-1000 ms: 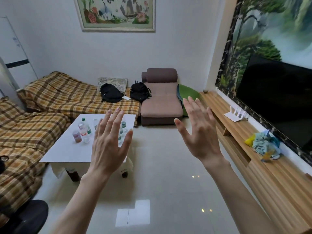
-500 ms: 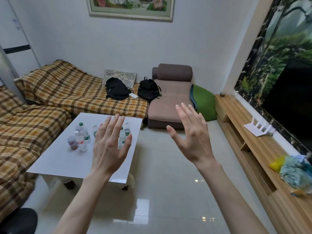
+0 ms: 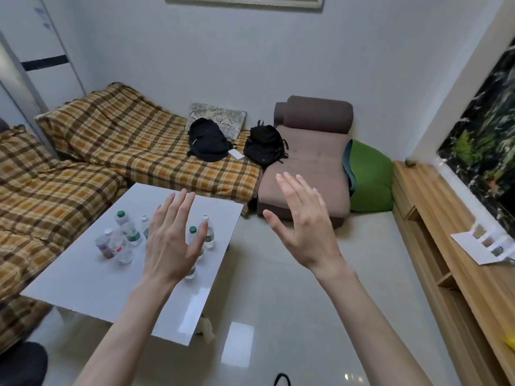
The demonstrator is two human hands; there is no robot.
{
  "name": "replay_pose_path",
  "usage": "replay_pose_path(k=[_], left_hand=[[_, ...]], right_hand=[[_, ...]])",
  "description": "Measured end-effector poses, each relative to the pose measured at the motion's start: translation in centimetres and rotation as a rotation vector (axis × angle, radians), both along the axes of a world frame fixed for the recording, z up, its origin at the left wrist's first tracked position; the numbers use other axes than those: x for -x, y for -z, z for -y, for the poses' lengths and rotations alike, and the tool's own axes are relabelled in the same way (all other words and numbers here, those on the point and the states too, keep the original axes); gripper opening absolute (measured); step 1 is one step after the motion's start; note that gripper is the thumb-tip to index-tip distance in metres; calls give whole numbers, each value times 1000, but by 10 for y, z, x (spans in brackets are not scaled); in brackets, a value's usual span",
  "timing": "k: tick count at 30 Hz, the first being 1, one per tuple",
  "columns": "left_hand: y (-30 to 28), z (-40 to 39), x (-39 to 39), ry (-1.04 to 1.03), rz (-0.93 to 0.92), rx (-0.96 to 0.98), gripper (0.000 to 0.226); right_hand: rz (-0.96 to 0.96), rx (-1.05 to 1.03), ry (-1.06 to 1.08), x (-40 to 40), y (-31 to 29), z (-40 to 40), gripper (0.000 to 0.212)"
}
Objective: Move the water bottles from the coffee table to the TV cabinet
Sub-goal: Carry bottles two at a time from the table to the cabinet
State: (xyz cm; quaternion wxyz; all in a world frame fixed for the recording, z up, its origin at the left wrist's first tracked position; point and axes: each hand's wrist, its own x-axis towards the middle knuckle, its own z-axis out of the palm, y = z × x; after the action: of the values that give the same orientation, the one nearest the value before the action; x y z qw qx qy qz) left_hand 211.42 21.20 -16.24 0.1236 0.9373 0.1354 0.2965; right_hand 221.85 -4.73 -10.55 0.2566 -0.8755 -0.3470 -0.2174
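Neither grip holds anything: the left hand (image 3: 172,243) and the right hand (image 3: 303,227) are both raised with fingers spread and released, in the air in front of the camera. All the water bottles (image 3: 131,235) stand clustered on the white coffee-table surface (image 3: 83,285), partly hidden behind the left hand; none has reached the wooden TV cabinet (image 3: 434,218) on the right. Small, clear plastic bottles like these likely weigh little but dent under pressure and may slip; grasping mid-body, around the label, looks safest.
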Motion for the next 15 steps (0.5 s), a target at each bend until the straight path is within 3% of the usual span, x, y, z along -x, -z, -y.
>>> replay_pose_path(k=[7, 15], left_hand=[[-7, -4, -90, -203, -61, 24, 67], [-5, -27, -119, -405, -87, 99, 66]], right_hand=[[-46, 60, -231, -139, 0, -47, 70], [-116, 30, -429, -222, 18, -144, 68]])
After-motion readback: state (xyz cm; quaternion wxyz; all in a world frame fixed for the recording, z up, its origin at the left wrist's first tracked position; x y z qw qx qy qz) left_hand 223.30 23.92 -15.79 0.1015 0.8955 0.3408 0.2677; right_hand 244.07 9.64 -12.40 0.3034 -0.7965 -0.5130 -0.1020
